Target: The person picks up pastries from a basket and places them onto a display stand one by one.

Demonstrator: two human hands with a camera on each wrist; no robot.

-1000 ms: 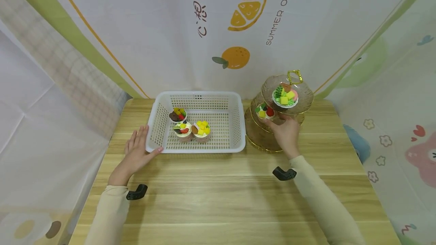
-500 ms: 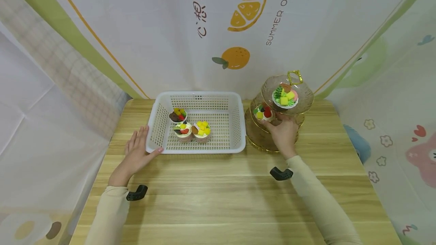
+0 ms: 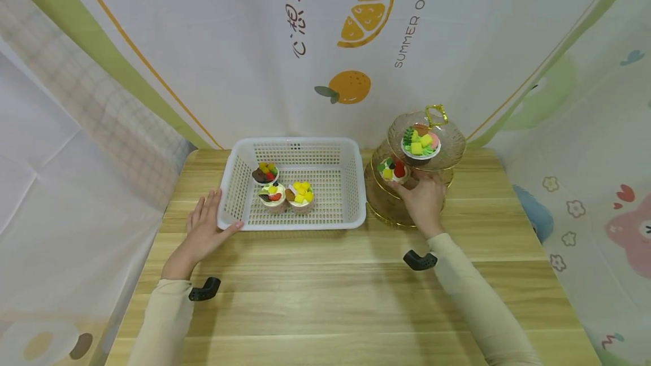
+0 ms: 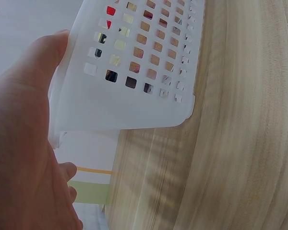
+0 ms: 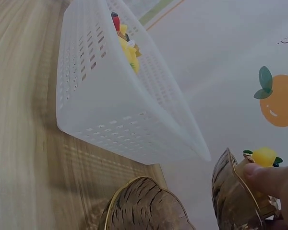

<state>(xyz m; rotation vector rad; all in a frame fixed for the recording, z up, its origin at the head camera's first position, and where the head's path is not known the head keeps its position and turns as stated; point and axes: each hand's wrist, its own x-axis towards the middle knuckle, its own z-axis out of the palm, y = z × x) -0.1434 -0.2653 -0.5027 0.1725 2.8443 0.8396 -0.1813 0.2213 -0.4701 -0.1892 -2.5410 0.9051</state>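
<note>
A white plastic basket [image 3: 295,223] stands mid-table with three fruit-topped cupcakes [image 3: 300,194] inside. My left hand [image 3: 203,226] lies flat on the table, thumb and fingers straight against the basket's left front corner [image 4: 134,72]. To the right stands a glass tiered stand [image 3: 391,210] with a gold handle. A fruit cake [image 3: 420,143] sits on its top tier. My right hand [image 3: 424,199] reaches to the middle tier and grips a small fruit cupcake [image 3: 393,169] there. In the right wrist view, my thumb [image 5: 271,177] lies at that tier's rim beside the cupcake's yellow topping [image 5: 263,155].
The wooden table [image 3: 325,298] stretches bare toward me in front of the basket and stand. Printed fabric walls close in at the back and both sides. The stand's bottom tier [image 5: 144,206] sits close to the basket's right wall [image 5: 125,105].
My right hand has shifted the small cupcake slightly left on the middle tier. The left hand stays against the basket.
</note>
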